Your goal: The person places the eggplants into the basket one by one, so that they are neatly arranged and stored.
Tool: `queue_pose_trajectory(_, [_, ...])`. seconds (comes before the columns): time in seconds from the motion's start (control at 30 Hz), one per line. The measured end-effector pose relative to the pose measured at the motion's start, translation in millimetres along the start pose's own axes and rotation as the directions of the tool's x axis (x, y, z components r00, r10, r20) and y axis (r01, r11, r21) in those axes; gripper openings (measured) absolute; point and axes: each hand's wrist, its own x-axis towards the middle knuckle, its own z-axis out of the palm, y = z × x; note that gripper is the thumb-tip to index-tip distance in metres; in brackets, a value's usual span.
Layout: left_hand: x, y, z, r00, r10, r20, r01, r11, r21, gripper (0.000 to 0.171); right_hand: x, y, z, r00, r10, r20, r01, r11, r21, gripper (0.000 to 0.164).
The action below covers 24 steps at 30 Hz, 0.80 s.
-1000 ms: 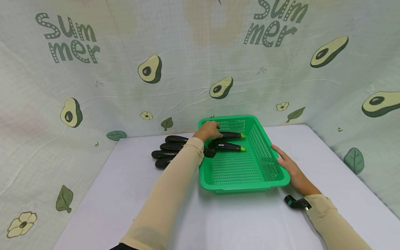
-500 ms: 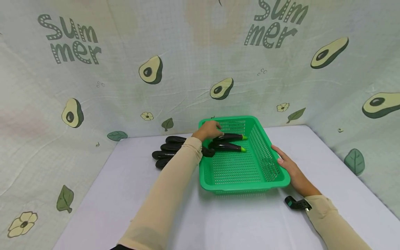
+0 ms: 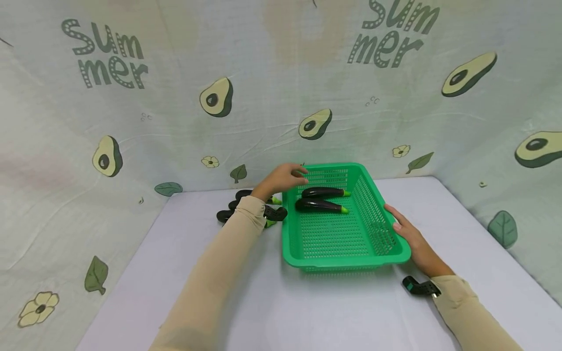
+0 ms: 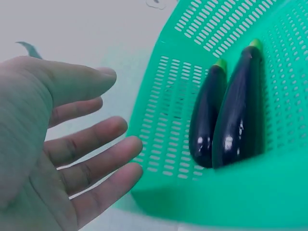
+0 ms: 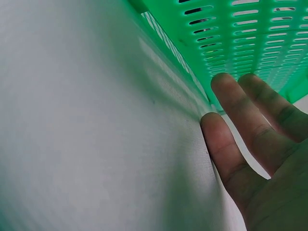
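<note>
A green plastic basket (image 3: 342, 258) stands on the table with two dark purple eggplants (image 3: 319, 205) lying side by side in its far left part. My left hand (image 3: 283, 179) is held over the basket's far left corner, its fingers spread and holding nothing. In the left wrist view, the fingertips (image 4: 132, 144) overlap the basket's edge, apart from both eggplants. On the other side, my right hand (image 3: 412, 239) lies along the outer right wall near the rim. Its fingers (image 5: 226, 144) are fairly straight against the basket in the right wrist view, with the thumb hidden there.
Several more eggplants (image 3: 225, 216) lie on the table left of the basket, partly covered by my left forearm and wrist strap. Behind the white tabletop (image 3: 329, 312) hangs a cloth (image 3: 263, 122) printed with avocados.
My left hand has let go of the farther eggplant, which now lies in the basket. It has risen and moved left, uncovering both eggplants. The right hand stays at the basket.
</note>
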Motion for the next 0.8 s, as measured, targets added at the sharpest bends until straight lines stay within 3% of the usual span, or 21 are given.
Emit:
queue_pose_trajectory(0.3, [-29.4, -11.3, -12.4, 0.996, 0.058, -0.069, -0.057, 0.998, 0.016, 0.036, 0.3, 0.6, 1.1, 1.000, -0.008, -0.004, 0.008, 1.000, -0.015, 0.053])
queue_pose_trajectory(0.47, [-37.1, -20.1, -15.7, 0.995, 0.077, -0.069, -0.076, 0.997, 0.023, 0.036, -0.9, -0.3, 0.6, 1.000, 0.004, -0.011, -0.004, 1.000, -0.004, 0.053])
queue_pose_trajectory(0.8, [-55.8, -42.9, -27.0, 0.995, 0.047, -0.090, -0.045, 0.999, 0.019, 0.038, 0.2, -0.2, 0.9, 1.000, 0.002, -0.001, -0.002, 1.000, 0.006, 0.053])
